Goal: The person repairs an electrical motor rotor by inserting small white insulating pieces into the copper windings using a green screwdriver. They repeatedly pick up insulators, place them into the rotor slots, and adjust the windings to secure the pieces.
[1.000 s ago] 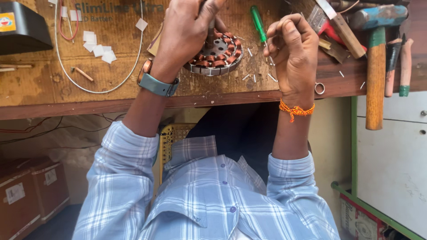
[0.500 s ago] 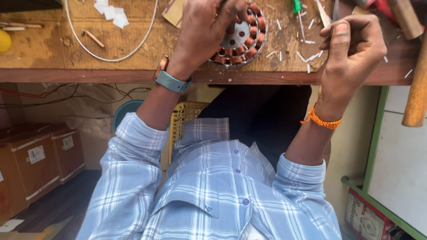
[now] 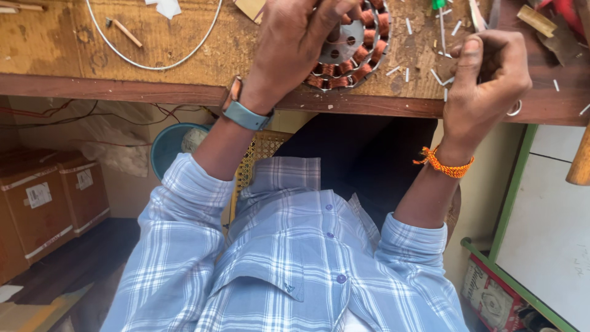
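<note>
left hand (image 3: 295, 43) is now clamped over the copper-wound stator (image 3: 353, 46), fingers spread on its far side, holding it flat on the worktop (image 3: 123, 67) near the front edge. view has shifted closer since a second ago; stator sits nearer the edge. right hand (image 3: 485, 86) is curled shut, pinching something small, can't tell what. white wire loop (image 3: 153, 61) lies left.
</note>
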